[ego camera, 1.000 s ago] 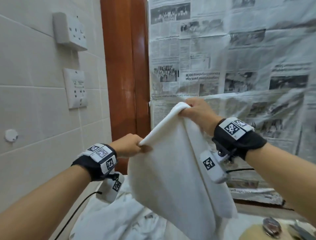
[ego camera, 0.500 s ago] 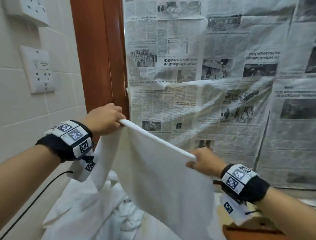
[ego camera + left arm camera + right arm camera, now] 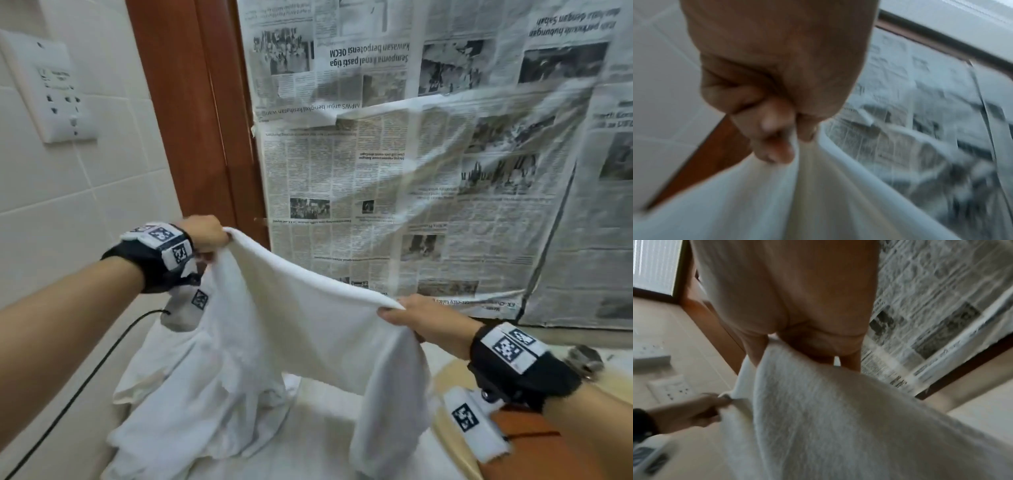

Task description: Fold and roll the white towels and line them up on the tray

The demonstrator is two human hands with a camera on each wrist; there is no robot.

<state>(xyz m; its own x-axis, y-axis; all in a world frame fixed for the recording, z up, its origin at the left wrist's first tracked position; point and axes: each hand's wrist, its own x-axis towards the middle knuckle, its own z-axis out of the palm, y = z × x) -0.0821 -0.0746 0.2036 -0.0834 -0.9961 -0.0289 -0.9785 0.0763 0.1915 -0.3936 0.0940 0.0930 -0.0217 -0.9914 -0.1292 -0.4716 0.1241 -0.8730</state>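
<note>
A white towel (image 3: 308,335) hangs spread in the air between my two hands, its top edge sagging from upper left to lower right. My left hand (image 3: 209,233) grips its left corner, fingers curled round the cloth (image 3: 818,186). At the right corner my right hand (image 3: 407,315) pinches the edge, with the towel (image 3: 828,418) draping below the palm. More white towels (image 3: 178,394) lie crumpled in a heap on the counter under my left wrist. The tray is not in view.
A newspaper-covered panel (image 3: 428,171) stands straight ahead, beside a brown wooden door frame (image 3: 198,120). A tiled wall with a white socket plate (image 3: 51,92) is on the left. A metal tap knob (image 3: 585,358) and a brown object (image 3: 534,442) sit at lower right.
My right hand has dropped from above to lower right and my left hand has risen, pulling the towel wide open. The camera view has tilted down and right.
</note>
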